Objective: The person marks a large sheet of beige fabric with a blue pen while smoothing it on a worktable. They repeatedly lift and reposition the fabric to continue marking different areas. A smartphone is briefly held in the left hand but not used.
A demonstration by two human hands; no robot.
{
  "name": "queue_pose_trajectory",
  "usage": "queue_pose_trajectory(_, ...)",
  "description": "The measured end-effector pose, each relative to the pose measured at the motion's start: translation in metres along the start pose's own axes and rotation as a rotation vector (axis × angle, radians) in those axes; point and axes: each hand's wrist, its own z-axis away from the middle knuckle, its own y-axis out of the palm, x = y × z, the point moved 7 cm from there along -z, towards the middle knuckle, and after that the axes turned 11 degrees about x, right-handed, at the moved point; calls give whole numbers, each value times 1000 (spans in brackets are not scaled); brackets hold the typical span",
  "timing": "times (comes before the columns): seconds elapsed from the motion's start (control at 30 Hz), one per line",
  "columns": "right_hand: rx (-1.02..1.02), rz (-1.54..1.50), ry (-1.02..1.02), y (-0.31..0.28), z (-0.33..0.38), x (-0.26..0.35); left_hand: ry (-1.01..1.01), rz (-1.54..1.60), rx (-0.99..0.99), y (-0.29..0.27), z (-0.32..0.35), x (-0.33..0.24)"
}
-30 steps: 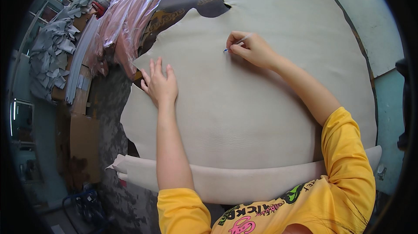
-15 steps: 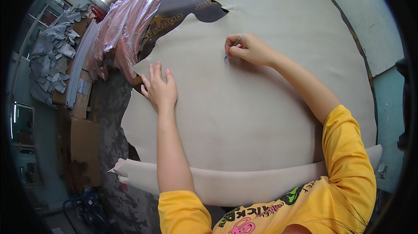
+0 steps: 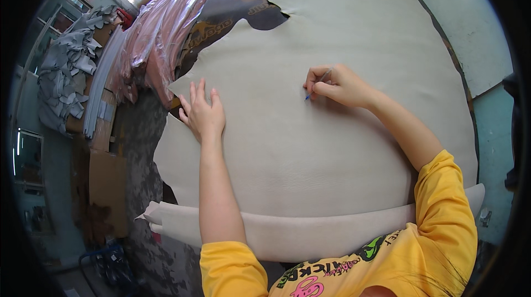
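Note:
A large beige leather hide (image 3: 265, 147) lies spread over the table, its far and left edges ragged, its near edge rolled or folded over toward my body. My left hand (image 3: 203, 113) rests flat on the hide near its left edge, fingers spread and holding nothing. Near the middle of the hide, my right hand (image 3: 340, 86) pinches a slim clear pen (image 3: 326, 75) with a blue tip. The tip points down at the leather, at or very near its surface; I cannot make out a clear line there.
Left of the table are pink plastic-wrapped rolls (image 3: 157, 42) and a heap of grey leather scraps (image 3: 66, 70). A cardboard box (image 3: 108, 192) stands lower left. Dark tabletop (image 3: 265, 17) shows past the hide's notched far edge. A pale board (image 3: 464, 26) borders the right side.
My right hand has moved right and toward my body with the pen, and the right elbow has dropped a little. My left hand stays in place on the hide.

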Motion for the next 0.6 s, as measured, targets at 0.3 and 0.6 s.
queue_pose_trajectory(0.3,-106,-75,-107,-8,-41,1,10,-37,-8,2,-1,3)
queue_pose_trajectory(0.6,-64,-235,-64,-11,-29,-3,-15,1,19,-3,1,-3)
